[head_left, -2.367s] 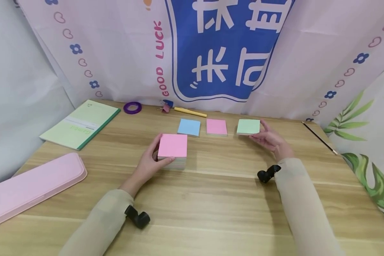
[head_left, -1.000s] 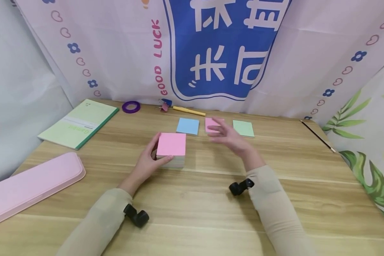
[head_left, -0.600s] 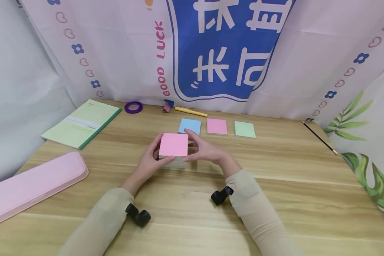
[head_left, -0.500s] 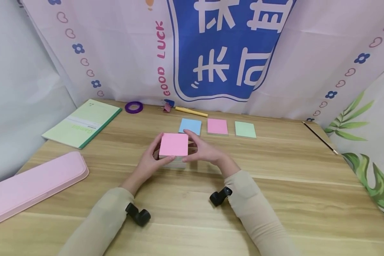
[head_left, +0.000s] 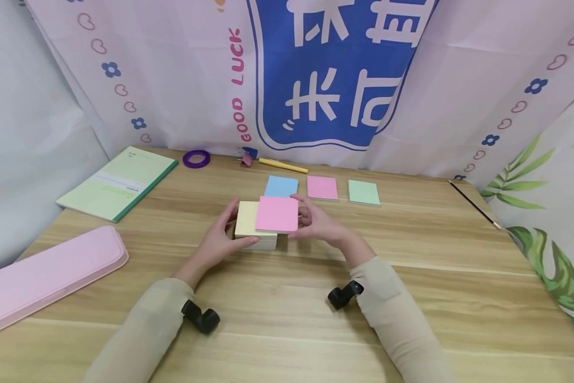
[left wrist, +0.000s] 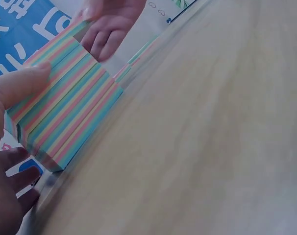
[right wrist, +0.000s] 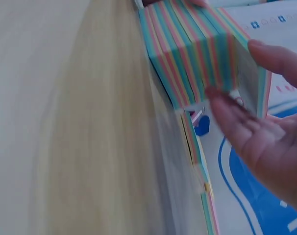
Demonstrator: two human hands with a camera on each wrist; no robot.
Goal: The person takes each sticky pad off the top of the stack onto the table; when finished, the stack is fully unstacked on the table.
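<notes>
In the head view a thick stack of sticky note pads (head_left: 246, 219) stands on the wooden table, yellow on top. My left hand (head_left: 215, 242) grips its left side, thumb on the front face and fingers behind. A pink sticky note pad (head_left: 277, 214) juts out to the right over the stack, covering part of the yellow top. Its right edge is pinched by my right hand (head_left: 321, 223), thumb at the front corner. The left wrist view shows the stack's striped side (left wrist: 70, 103); in the right wrist view the shifted pad (right wrist: 259, 81) overhangs the stack.
Behind the stack lie a blue pad (head_left: 281, 185), a second pink pad (head_left: 322, 187) and a green pad (head_left: 364, 192) in a row. Farther out are a yellow pen (head_left: 283, 165), purple tape roll (head_left: 196, 159), notebook (head_left: 118, 183), pink case (head_left: 52, 279) and thin black stick (head_left: 473, 204).
My right hand let go of the green pad at the back right, came to the stack, and slid the top pink pad rightward, baring the yellow one. My left hand kept its grip.
</notes>
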